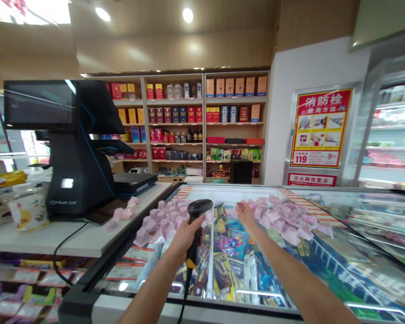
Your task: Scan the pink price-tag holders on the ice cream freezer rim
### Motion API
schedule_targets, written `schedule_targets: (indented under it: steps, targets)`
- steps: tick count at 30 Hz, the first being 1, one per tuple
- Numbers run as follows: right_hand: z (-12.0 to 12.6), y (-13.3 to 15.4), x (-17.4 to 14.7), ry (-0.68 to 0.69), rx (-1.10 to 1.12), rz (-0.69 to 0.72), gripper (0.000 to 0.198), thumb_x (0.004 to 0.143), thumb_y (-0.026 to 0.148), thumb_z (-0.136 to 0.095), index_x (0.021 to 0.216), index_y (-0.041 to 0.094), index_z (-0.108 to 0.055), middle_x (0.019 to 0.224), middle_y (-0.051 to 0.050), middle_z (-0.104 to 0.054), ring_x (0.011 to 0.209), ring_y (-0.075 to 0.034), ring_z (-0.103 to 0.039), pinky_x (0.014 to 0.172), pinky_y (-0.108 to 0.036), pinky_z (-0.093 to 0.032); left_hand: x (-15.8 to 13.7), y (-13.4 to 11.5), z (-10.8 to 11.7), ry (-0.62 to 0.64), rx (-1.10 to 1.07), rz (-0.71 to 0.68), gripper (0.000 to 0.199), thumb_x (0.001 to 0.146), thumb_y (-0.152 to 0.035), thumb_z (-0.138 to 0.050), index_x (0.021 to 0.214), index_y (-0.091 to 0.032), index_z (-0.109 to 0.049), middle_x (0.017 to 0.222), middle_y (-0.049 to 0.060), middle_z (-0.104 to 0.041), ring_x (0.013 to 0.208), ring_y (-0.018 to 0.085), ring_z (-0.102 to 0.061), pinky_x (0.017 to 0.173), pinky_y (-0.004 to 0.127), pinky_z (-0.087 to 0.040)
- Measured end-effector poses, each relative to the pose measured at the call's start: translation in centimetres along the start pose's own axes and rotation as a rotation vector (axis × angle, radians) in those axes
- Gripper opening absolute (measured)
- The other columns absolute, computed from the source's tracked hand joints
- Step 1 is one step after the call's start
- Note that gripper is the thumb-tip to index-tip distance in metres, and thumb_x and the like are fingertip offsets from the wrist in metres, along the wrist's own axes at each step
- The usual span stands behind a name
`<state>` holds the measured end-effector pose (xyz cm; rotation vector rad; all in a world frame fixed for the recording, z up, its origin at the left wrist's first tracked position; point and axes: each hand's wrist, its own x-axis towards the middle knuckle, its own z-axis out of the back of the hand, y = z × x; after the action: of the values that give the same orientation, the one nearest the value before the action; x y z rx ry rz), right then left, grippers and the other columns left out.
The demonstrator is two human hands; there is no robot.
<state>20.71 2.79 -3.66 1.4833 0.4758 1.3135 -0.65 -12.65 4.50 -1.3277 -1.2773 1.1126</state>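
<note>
My left hand (189,234) is wrapped round the grip of a black barcode scanner (200,207), upright, its cable running down towards me. The scanner's head is above the freezer's glass top. My right hand (246,216) is closed at the fingertips on a small pink cup-shaped pack (234,212), a short way to the right of the scanner. Fine detail of that pack is too small to make out. Many similar pink packs (164,220) lie on the glass left of the scanner. Another heap of pink packs (286,216) spreads out beyond and right of my right hand.
A glass-topped chest freezer (145,308) holds wrapped ice creams. Left of it, a counter (97,243) bears a black checkout terminal (77,171) and a few pink packs (124,212). Shelves (204,128) of boxed goods stand behind; a red fire-hydrant sign (320,128) is on the right wall.
</note>
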Motion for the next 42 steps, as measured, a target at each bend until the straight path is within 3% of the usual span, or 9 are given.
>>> schedule_targets:
  steps: [6, 15, 18, 23, 28, 31, 34, 39, 42]
  targets:
    - [-4.0, 0.1, -0.2, 0.068, -0.459, 0.085, 0.022, 0.068, 0.021, -0.044, 0.082, 0.016, -0.059, 0.083, -0.008, -0.064, 0.081, -0.019, -0.057, 0.075, -0.031, -0.040, -0.7, 1.0, -0.3, -0.047, 0.040, -0.025, 0.030, 0.065, -0.043, -0.055, 0.057, -0.017, -0.041, 0.039, -0.007, -0.043, 0.035, 0.006, -0.039, 0.038, 0.019, -0.031]
    - [-10.1, 0.8, -0.2, 0.227, -0.413, 0.135, 0.031, 0.070, 0.010, -0.038, 0.093, 0.018, -0.058, 0.091, -0.003, -0.064, 0.084, -0.014, -0.058, 0.076, -0.024, -0.040, -2.8, 1.5, 1.1, -0.085, 0.095, -0.058, 0.028, 0.062, -0.042, -0.057, 0.062, -0.017, -0.045, 0.039, -0.007, -0.043, 0.037, 0.007, -0.038, 0.041, 0.020, -0.030]
    - [-8.4, 1.1, 0.2, 0.196, -0.441, 0.166, 0.035, 0.070, 0.011, -0.041, 0.102, 0.017, -0.053, 0.103, -0.005, -0.060, 0.095, -0.015, -0.053, 0.083, -0.026, -0.037, -2.9, 1.9, 1.2, -0.076, 0.102, -0.034, 0.030, 0.060, -0.044, -0.058, 0.064, -0.017, -0.047, 0.038, -0.007, -0.043, 0.037, 0.007, -0.038, 0.041, 0.020, -0.030]
    - [-1.1, 0.3, 1.8, 0.032, -0.829, 0.169, 0.035, 0.073, 0.020, -0.042, 0.106, 0.013, -0.051, 0.108, -0.012, -0.054, 0.103, -0.023, -0.044, 0.086, -0.036, -0.032, -3.0, 2.1, 1.6, -0.062, 0.133, -0.013, 0.031, 0.060, -0.046, -0.057, 0.065, -0.017, -0.047, 0.039, -0.006, -0.044, 0.038, 0.007, -0.038, 0.041, 0.020, -0.029]
    - [2.9, -0.7, 0.7, 0.120, -1.092, 0.207, 0.030, 0.073, 0.024, -0.047, 0.102, 0.017, -0.053, 0.108, -0.012, -0.054, 0.107, -0.029, -0.037, 0.083, -0.046, -0.026, -3.5, 1.8, 1.1, -0.046, 0.130, -0.020, 0.031, 0.061, -0.045, -0.057, 0.064, -0.017, -0.047, 0.039, -0.006, -0.044, 0.037, 0.008, -0.038, 0.040, 0.020, -0.029]
    - [3.3, -0.5, -0.5, 0.165, -0.977, 0.321, 0.026, 0.073, 0.024, -0.048, 0.098, 0.019, -0.056, 0.103, -0.009, -0.058, 0.109, -0.028, -0.035, 0.086, -0.046, -0.024, -4.0, 1.6, 0.6, -0.036, 0.138, -0.014, 0.030, 0.060, -0.045, -0.057, 0.061, -0.017, -0.045, 0.040, -0.006, -0.045, 0.037, 0.008, -0.038, 0.041, 0.020, -0.030]
    - [3.6, -0.5, -1.0, 0.233, -0.685, 0.308, 0.022, 0.068, 0.019, -0.051, 0.088, 0.018, -0.059, 0.096, -0.008, -0.061, 0.099, -0.023, -0.045, 0.085, -0.039, -0.030, -4.5, 1.3, 0.3, -0.017, 0.175, -0.020, 0.030, 0.061, -0.044, -0.057, 0.060, -0.017, -0.044, 0.041, -0.006, -0.045, 0.039, 0.007, -0.039, 0.042, 0.020, -0.030]
    - [4.5, -1.4, -0.6, 0.021, 0.037, -0.106, 0.020, 0.063, 0.028, -0.053, 0.078, 0.017, -0.059, 0.069, -0.003, -0.062, 0.071, -0.018, -0.056, 0.068, -0.033, -0.044, -5.7, 0.6, -0.4, 0.028, 0.206, -0.004, 0.031, 0.060, -0.046, -0.058, 0.065, -0.017, -0.047, 0.041, -0.006, -0.044, 0.039, 0.008, -0.039, 0.042, 0.020, -0.030]
    - [5.2, -1.4, -0.6, 0.042, 0.472, -0.283, 0.020, 0.060, 0.030, -0.056, 0.077, 0.018, -0.057, 0.058, 0.001, -0.059, 0.058, -0.015, -0.057, 0.058, -0.029, -0.046, -6.3, 0.3, -1.2, 0.044, 0.212, -0.007, 0.030, 0.061, -0.044, -0.058, 0.068, -0.017, -0.048, 0.042, -0.007, -0.043, 0.040, 0.008, -0.038, 0.043, 0.020, -0.030]
